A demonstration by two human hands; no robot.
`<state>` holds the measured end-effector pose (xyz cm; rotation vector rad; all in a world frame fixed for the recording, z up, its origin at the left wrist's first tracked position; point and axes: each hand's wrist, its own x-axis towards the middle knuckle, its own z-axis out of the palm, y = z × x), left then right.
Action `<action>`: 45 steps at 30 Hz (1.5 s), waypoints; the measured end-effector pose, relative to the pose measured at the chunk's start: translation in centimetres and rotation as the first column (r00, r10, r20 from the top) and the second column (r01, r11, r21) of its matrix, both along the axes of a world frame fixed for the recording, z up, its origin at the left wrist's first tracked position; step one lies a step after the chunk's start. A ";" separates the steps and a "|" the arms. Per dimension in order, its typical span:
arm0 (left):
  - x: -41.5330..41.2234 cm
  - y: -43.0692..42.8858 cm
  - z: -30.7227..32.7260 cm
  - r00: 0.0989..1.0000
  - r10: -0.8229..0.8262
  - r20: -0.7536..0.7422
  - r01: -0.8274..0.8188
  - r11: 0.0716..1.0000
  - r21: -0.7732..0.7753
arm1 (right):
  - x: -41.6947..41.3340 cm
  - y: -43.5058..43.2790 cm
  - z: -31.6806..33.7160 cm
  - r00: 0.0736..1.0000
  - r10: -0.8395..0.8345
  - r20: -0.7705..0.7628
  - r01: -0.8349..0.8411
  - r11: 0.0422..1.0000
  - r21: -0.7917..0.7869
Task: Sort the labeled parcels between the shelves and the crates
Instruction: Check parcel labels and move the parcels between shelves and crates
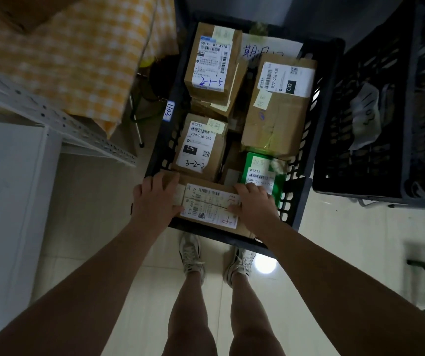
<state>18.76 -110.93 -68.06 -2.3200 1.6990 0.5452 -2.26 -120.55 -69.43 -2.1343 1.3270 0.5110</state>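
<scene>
A black plastic crate point(306, 160) in front of me holds several labelled cardboard parcels. At its near edge lies a flat brown parcel point(210, 205) with a white label and red handwriting. My left hand point(154, 199) grips its left end and my right hand point(253, 204) grips its right end. Behind it stand a box marked 3-2-2 point(198, 145), a green packet point(264, 173), a box marked 2-1-5 point(212, 62) and a large box labelled 032 point(278, 106).
A second black crate point(375, 124) with a white tag stands to the right. A white metal shelf frame point(39, 111) and an orange checked cloth point(77, 52) are on the left. My legs and shoes point(216, 260) stand on pale floor tiles below the crate.
</scene>
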 end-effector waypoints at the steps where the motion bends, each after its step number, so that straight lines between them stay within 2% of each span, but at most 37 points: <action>1: 0.2 0.1 -0.1 1.000 0.006 -0.007 -0.006 1.000 -0.004 | -0.1 -0.2 0.0 0.999 -0.026 0.021 0.025 0.999 0.032; 4: 0.5 0.4 0.1 1.000 0.003 -0.023 -0.004 0.999 -0.039 | -0.9 -0.3 0.4 0.997 -0.053 0.062 0.049 0.997 0.059; 11: 0.4 0.2 3.1 0.999 -0.011 -0.053 0.006 0.996 -0.092 | -0.9 0.2 3.7 0.998 0.055 -0.002 -0.055 0.998 -0.038; 14: 0.2 -0.2 6.3 1.000 -0.026 -0.004 0.026 0.992 -0.125 | -0.2 0.4 6.8 0.991 0.133 -0.010 -0.133 0.986 -0.105; 19: -1.6 0.1 13.3 0.999 -0.019 0.045 0.030 0.967 -0.254 | 1.2 1.0 14.5 0.978 0.188 0.091 -0.159 0.952 -0.260; 26: -6.9 2.6 22.3 0.969 0.156 0.192 -0.075 0.924 -0.375 | -0.2 1.1 23.4 0.914 0.374 0.159 -0.260 0.838 -0.480; 31: -10.3 5.8 30.4 0.913 0.309 0.264 -0.128 0.835 -0.536 | -1.6 1.5 30.3 0.741 0.549 0.386 -0.264 0.767 -0.584; 36: -12.7 11.5 38.1 0.849 0.441 0.291 -0.163 0.742 -0.650 | -0.1 5.2 37.7 0.489 0.758 0.433 -0.321 0.617 -0.718; 40: -13.3 18.1 43.1 0.734 0.574 0.364 -0.218 0.706 -0.674 | 2.0 10.4 42.8 0.296 0.851 0.433 -0.324 0.516 -0.793; 45: -13.8 28.1 46.8 0.566 0.740 0.362 -0.310 0.599 -0.738 | 4.3 19.3 47.3 0.088 0.872 0.481 -0.315 0.483 -0.817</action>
